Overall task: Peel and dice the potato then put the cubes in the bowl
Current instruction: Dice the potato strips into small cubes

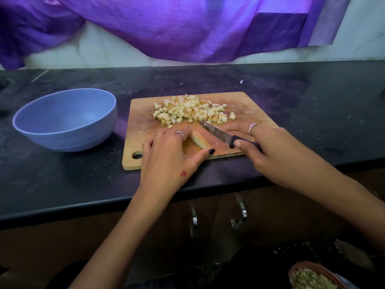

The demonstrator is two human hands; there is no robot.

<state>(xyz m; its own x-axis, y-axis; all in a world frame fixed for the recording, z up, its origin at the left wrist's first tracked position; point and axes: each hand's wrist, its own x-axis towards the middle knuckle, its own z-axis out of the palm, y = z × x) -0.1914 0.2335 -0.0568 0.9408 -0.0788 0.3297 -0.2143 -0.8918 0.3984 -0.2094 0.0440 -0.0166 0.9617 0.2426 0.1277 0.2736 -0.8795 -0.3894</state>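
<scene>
One pale, long wedge of peeled potato [199, 140] is left to cut, and it lies right under my left hand [166, 155], on the near part of the wooden cutting board [245, 105]. My left hand's fingers press down on the far end of the wedge, with the thumb spread out beside its near end, so that hand is pinning it, not gripping around it. The wedge's long axis runs slantwise, from up by my left fingertips down toward my left thumb. My right hand [268, 147] is closed around the black handle of the steel-bladed kitchen knife [224, 137], index finger stretched forward along the board. The blade points away and to the left, its tip just beyond the wedge and close to the heap. The blade lies nearly along the wedge, a little to its right, so I judge the next cut wants the edge brought over onto the wedge.

Just past both hands sits the heap of small yellowish potato cubes [193, 111], on the far half of the board. The round pale-blue bowl [64, 119] stands on the dark table [312, 97] to the left of my left hand, apart from the board, and it shows nothing inside. No cubes have gone in yet.
</scene>
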